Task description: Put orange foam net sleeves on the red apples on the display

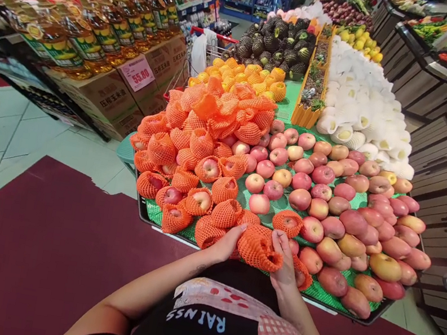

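Observation:
Between my hands, at the front edge of the fruit display, is an orange foam fruit net (259, 247). My left hand (229, 244) grips its left side with the fingers partly hidden. My right hand (285, 261) closes on its right end, near the opening. Whether fruit sits inside this net, I cannot tell. Just beyond lies a netted apple (287, 223), and another orange net (302, 273) shows beside my right wrist. Several apples in orange nets (202, 201) are heaped to the left. Bare red and yellow apples (273, 190) lie in the middle on green matting (321, 293).
Larger reddish fruit (355, 222) fills the right side of the display. White-netted fruit (361, 99), dark-netted avocado-like fruit (270, 44) and orange fruit (239, 76) lie farther back. Oil bottles (100, 35) stand on cartons at left. Maroon matting (42, 251) covers the floor.

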`<action>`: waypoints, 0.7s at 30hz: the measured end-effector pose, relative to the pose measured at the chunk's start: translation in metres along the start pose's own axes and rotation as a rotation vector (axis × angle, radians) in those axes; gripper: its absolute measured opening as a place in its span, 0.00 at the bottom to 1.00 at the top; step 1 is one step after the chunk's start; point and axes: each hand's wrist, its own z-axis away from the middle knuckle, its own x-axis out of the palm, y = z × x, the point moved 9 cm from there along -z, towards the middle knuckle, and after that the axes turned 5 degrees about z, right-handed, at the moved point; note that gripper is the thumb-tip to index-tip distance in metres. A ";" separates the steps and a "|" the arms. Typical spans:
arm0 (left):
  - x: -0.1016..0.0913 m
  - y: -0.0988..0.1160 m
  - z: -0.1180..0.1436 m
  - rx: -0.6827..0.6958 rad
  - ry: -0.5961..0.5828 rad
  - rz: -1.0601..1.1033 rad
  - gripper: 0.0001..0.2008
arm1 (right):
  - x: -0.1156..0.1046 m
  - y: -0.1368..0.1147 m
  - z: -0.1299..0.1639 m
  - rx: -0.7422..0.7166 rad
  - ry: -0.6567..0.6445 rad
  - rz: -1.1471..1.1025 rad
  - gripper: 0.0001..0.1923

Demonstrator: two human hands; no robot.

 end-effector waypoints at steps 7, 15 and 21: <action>0.011 -0.010 -0.007 -0.150 -0.093 0.015 0.27 | -0.018 -0.015 -0.004 -0.123 0.088 0.186 0.19; 0.023 -0.011 0.002 -0.198 -0.273 0.095 0.23 | -0.017 -0.021 0.005 -0.256 0.204 0.190 0.16; -0.002 -0.027 -0.002 -0.194 0.001 0.334 0.27 | 0.001 -0.006 0.007 -0.237 0.192 0.119 0.15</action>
